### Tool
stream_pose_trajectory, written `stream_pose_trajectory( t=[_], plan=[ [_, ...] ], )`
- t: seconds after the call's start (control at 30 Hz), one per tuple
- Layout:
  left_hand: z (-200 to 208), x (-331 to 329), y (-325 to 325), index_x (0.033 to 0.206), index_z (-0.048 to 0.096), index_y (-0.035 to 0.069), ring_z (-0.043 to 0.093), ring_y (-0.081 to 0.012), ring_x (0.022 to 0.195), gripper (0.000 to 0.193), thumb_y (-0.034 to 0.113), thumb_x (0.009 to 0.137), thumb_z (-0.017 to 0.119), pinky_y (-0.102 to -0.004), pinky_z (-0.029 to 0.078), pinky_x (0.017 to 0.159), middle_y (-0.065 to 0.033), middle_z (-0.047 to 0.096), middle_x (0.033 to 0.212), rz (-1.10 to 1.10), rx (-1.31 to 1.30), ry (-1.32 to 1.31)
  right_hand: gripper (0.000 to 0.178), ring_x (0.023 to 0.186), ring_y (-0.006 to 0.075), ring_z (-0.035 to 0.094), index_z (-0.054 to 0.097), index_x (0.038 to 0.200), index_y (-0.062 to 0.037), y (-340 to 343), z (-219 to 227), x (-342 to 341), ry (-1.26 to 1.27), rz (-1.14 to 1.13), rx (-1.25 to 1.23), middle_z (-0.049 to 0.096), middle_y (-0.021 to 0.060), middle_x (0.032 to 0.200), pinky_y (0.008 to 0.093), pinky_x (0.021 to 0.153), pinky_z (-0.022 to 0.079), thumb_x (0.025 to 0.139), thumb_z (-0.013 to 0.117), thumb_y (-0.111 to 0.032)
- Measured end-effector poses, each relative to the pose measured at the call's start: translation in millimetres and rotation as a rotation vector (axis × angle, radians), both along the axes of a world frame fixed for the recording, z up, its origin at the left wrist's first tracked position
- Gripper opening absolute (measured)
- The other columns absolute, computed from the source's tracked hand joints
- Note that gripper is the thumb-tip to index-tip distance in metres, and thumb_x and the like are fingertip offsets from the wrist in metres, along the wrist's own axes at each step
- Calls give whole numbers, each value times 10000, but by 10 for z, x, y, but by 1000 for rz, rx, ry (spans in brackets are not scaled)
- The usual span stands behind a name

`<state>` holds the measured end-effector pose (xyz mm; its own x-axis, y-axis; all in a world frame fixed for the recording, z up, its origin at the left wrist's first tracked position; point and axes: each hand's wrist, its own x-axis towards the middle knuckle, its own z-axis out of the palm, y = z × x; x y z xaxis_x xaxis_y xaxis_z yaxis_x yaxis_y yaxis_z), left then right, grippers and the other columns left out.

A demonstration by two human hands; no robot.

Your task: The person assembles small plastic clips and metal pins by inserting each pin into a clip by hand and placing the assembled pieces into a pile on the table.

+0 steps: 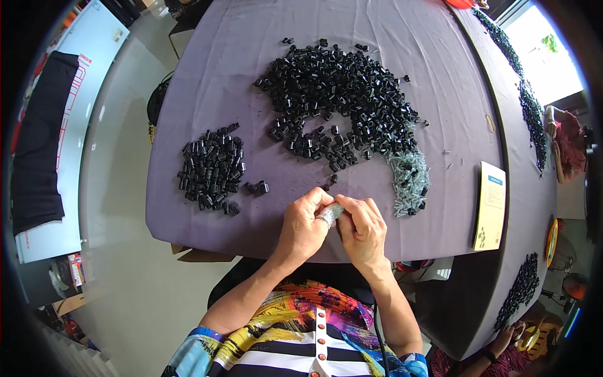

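My left hand and my right hand meet fingertip to fingertip over the near edge of the table. Both are closed in a pinch; whatever sits between the fingertips is hidden or too small to name. A silvery-grey wrapping shows between the hands, seemingly around a digit. Just beyond them lie a few loose black plastic pieces, at the tip of a large heap of small black cylindrical pieces. Right of it spreads a pile of small clear pins. A smaller heap of black pieces sits to the left.
A grey-purple cloth covers the table. Toward the right edge lie a yellow booklet and a rubber band. On a second table are more black pieces, with another person's hand nearby.
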<state>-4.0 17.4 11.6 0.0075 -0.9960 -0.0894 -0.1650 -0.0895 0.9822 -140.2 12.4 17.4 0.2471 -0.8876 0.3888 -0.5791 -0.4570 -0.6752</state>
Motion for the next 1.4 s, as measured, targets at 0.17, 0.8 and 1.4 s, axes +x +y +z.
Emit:
stream_pose_trajectory(
  t=[0.17, 0.8, 1.4],
  plan=[
    [61, 6, -19, 849, 588, 42, 512, -15, 549, 101, -42, 872, 538, -189, 404, 435, 8, 595, 675, -15, 71, 66, 224, 786, 283, 557, 654, 958, -22, 3, -46, -41, -70, -34, -5, 616, 102, 916, 356, 685, 467, 740, 654, 29],
    [64, 18, -45, 872, 588, 24, 578, -44, 542, 100, -42, 883, 514, -213, 464, 428, -15, 611, 702, -108, 179, 36, 152, 691, 283, 517, 645, 838, -44, -46, -86, -45, 49, -34, 25, 562, 78, 746, 368, 625, 438, 700, 644, 21],
    [110, 686, -18, 942, 610, 68, 637, -354, 685, 199, -12, 761, 634, -420, 524, 597, -133, 633, 811, 124, -326, -861, 84, 791, 265, 577, 675, 848, -63, -717, 159, -380, 316, -233, -56, 601, 71, 813, 368, 711, 473, 777, 651, -26]
  ],
)
